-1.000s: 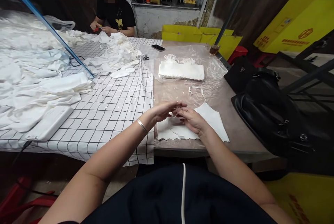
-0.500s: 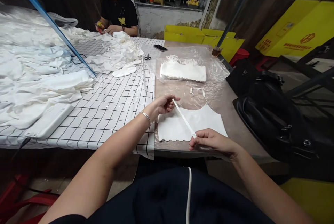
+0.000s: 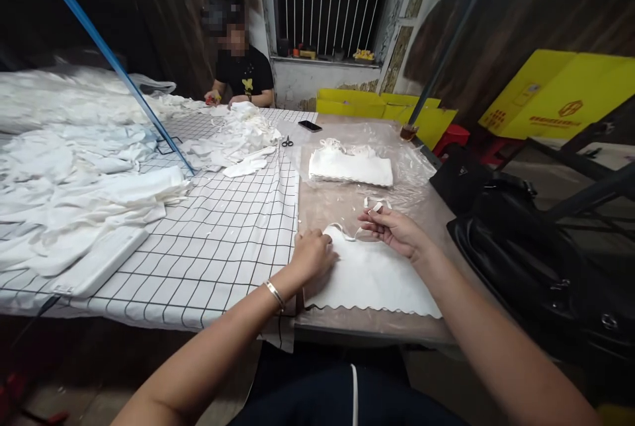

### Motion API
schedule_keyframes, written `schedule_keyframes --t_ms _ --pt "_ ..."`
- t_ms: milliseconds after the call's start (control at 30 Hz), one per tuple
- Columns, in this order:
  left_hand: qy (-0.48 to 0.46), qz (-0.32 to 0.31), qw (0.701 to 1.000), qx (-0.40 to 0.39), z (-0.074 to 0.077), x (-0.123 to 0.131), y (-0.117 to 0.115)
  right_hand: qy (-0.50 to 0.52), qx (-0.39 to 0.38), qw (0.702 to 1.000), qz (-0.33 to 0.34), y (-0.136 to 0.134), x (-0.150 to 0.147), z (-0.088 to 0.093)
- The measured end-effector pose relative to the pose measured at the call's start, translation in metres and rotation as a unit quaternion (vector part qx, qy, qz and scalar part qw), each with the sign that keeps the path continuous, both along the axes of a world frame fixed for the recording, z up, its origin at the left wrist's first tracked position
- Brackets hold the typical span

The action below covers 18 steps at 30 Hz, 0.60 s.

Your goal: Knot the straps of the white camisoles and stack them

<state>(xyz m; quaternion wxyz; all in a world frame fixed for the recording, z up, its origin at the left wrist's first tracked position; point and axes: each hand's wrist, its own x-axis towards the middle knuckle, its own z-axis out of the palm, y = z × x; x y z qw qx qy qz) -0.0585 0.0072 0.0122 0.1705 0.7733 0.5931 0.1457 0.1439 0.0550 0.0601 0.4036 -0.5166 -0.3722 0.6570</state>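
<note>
A white camisole [image 3: 377,280] with a scalloped hem lies flat at the table's front edge, its thin strap [image 3: 346,234] looping up from the top. My right hand [image 3: 399,233] is closed, pinching the strap between thumb and forefinger above the neckline. At the camisole's upper left, my left hand [image 3: 313,257] rests knuckles up with curled fingers. Its fingertips are blurred and partly hidden, so what they grip does not show. Just behind is a folded stack of white camisoles [image 3: 350,169] with scalloped edges, on clear plastic.
Heaps of white garments [image 3: 79,208] cover the checked cloth [image 3: 238,227] at left, beside a white box-like device [image 3: 102,260]. Small scissors [image 3: 287,141] and a phone [image 3: 310,126] lie farther back. A black bag [image 3: 516,267] stands at right. Across the table sits a co-worker [image 3: 243,75].
My right hand has moved up and away with the strap. My left hand has dropped onto the camisole's left side, no longer stretching the strap. The view has tilted up.
</note>
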Motion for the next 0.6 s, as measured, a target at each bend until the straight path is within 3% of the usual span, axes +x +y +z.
schedule_keyframes --t_ms 100,267,433,600 --pt "0.06 -0.007 0.998 -0.009 -0.001 0.005 -0.006 -0.009 0.048 0.999 -0.018 0.013 0.0 0.004" --pt "0.031 -0.001 0.997 -0.071 0.002 0.007 0.003 -0.037 0.117 0.992 -0.03 0.019 0.006 0.003" --pt "-0.029 -0.007 0.998 -0.058 -0.006 0.002 0.003 -0.059 0.082 0.995 -0.001 0.001 -0.001 -0.019" --pt "-0.068 0.031 0.997 -0.035 -0.013 0.002 -0.006 -0.109 0.106 0.988 0.033 -0.015 -0.017 -0.042"
